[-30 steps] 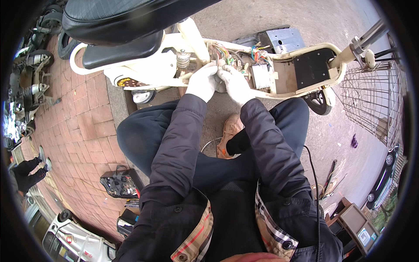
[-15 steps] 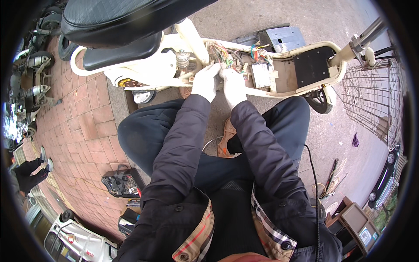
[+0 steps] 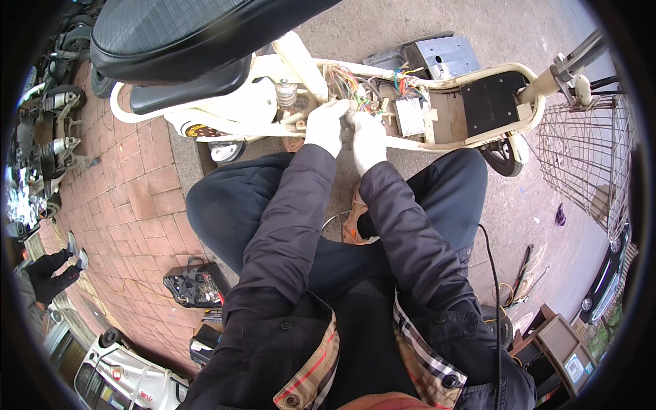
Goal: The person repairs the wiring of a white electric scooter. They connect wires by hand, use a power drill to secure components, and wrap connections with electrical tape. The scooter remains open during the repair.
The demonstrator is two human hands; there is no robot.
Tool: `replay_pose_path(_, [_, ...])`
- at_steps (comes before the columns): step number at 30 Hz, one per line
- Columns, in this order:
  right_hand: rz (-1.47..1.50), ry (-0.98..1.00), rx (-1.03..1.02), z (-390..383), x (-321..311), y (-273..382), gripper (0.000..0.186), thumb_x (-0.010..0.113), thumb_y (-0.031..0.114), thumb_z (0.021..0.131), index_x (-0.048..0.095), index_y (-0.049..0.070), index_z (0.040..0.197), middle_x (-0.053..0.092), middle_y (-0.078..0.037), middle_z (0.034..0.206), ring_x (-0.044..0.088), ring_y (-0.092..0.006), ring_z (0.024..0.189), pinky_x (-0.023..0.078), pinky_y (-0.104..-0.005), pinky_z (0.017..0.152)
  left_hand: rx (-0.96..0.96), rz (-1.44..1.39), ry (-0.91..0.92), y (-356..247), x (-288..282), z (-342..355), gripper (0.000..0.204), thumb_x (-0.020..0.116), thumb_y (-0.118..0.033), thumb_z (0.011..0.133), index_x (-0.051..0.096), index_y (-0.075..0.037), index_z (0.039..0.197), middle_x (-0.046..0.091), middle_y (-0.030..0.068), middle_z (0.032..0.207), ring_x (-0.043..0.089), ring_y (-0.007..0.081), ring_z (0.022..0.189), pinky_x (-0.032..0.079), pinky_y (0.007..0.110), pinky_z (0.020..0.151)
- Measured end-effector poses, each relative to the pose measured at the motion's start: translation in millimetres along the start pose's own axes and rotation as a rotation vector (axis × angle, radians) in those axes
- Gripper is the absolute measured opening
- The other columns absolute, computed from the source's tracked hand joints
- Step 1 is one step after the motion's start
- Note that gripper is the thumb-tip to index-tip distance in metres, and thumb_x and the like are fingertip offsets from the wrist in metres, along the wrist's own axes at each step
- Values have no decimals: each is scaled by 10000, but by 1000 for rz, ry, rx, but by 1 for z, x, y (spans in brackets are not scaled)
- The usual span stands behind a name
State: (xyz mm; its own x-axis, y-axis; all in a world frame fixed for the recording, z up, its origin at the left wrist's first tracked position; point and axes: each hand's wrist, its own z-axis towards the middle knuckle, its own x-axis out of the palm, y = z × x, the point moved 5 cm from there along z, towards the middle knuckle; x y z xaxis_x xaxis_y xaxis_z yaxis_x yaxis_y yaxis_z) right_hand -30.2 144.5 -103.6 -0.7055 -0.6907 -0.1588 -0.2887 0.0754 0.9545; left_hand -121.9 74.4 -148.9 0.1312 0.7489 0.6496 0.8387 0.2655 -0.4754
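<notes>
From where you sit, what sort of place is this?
Likely an outdoor, street-side repair spot: a cream scooter with exposed wiring, metal vehicle parts beside brick paving, and a black car at right.

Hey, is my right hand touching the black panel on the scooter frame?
Apart. The head view shows the right hand well left of the black panel, with the pale box and tan frame floor plainly visible between them.

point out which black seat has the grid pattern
The big upper seat, at the picture's top edge; the smaller seat below it looks plain.
</notes>
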Motion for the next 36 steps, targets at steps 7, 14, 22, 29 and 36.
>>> replay_pose_path(7, [501,153,388,9,5,-2,156,623,212,984,623,106,869,558,18,822,546,-141,805,461,-303,701,-115,-48,4,-2,5,-8,161,654,-135,1023,714,-23,1122,742,81,961,709,194,838,581,337,735])
replay_pose_path(14, [610,320,665,6,6,20,137,516,238,968,588,127,931,525,0,685,422,-140,474,423,-354,476,-130,132,75,-15,13,-20,241,590,-236,1081,720,-41,1138,740,53,892,684,190,685,531,361,521])
replay_pose_path(22, [497,40,645,-4,11,18,168,573,316,964,561,212,832,449,54,637,383,-121,499,339,-327,525,-101,93,-53,-6,11,-21,223,593,-222,1066,716,-47,1130,749,68,944,701,194,758,552,361,587])
replay_pose_path(29, [95,94,180,-35,-3,-7,196,573,167,1028,671,-3,1019,561,-5,796,514,-116,811,437,-277,783,178,95,-40,-10,12,-4,159,638,-153,1031,708,-11,1013,699,39,913,644,141,825,523,295,753])
replay_pose_path(36, [322,266,293,-44,-28,-6,187,624,176,956,660,18,1049,635,-38,865,593,-146,753,497,-315,766,-7,-39,-82,-11,11,-1,196,644,-177,1035,685,11,1071,716,78,978,682,201,906,563,338,807])
